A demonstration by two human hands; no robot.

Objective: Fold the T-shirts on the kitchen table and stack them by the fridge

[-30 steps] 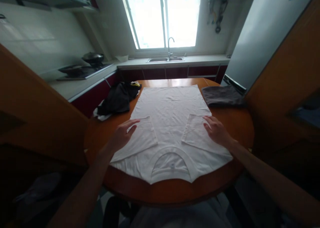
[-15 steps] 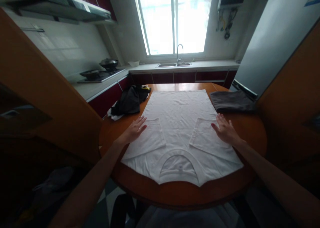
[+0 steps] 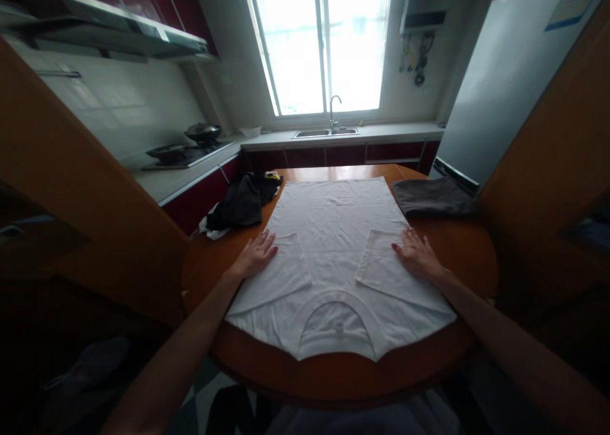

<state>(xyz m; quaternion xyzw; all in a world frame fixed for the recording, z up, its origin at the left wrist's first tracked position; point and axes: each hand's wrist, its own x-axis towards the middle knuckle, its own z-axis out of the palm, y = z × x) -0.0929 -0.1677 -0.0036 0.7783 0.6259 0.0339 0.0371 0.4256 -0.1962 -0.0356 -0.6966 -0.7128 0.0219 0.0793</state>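
Note:
A white T-shirt (image 3: 333, 232) lies flat on the wooden table, its neckline towards me and its hem at the far side. Both sleeves are folded inward over the body. My left hand (image 3: 257, 255) rests flat with fingers stretched out on the shirt's left edge, beside the left sleeve. On the opposite edge my right hand (image 3: 416, 253) lies palm down, fingers spread, touching the folded right sleeve. Neither hand grips the fabric.
The round table (image 3: 333, 384) carries a heap of dark clothes (image 3: 243, 200) at far left and a folded grey cloth (image 3: 433, 197) at far right. Beyond it stand a sink (image 3: 312, 133), a stove (image 3: 185, 155) and a fridge (image 3: 495, 86).
The view has shifted slightly, so everything sits a little lower and further left. Both hands stay at the shirt's side edges, the right now lying flatter on the fabric.

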